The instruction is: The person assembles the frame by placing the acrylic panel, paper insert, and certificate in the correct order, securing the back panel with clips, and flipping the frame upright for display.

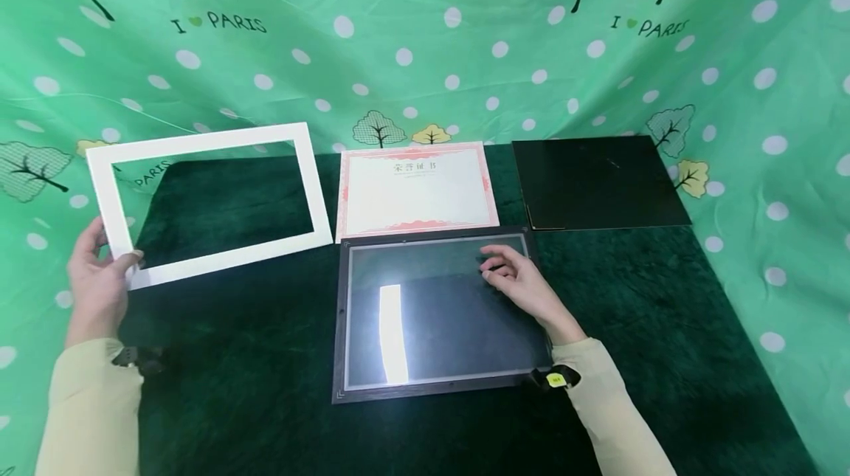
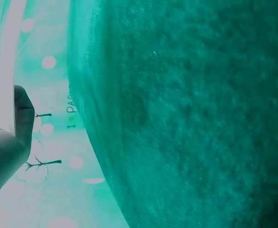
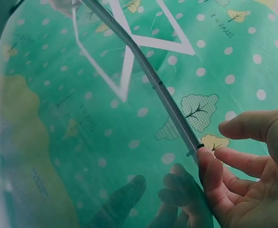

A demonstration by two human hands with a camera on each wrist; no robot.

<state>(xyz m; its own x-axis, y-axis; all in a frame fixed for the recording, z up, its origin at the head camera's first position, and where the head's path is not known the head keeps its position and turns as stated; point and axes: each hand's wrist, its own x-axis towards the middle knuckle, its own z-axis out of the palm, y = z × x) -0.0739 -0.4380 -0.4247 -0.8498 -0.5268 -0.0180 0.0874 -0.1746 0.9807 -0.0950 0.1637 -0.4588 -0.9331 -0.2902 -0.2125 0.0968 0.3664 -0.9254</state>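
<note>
At the left, my left hand (image 1: 99, 284) grips a white picture mount (image 1: 226, 260) by its lower left corner, thumb in front and fingers behind. The mount is held tilted up, its window showing the dark cloth behind. In the left wrist view only a pale strip of the mount (image 2: 8, 57) and part of the hand show. A dark picture frame (image 1: 432, 387) lies in the middle with a shiny clear pane (image 1: 451, 321) in it. Over its upper right part is my right hand (image 1: 521, 288), fingers loosely bent and holding nothing; the pane mirrors them in the right wrist view.
Behind the frame lies a white certificate (image 1: 415, 203) with a pink border. A black board (image 1: 600, 184) lies to its right. Dark green cloth (image 1: 252, 387) covers the table, and a green dotted curtain (image 1: 425, 48) stands along the back and sides.
</note>
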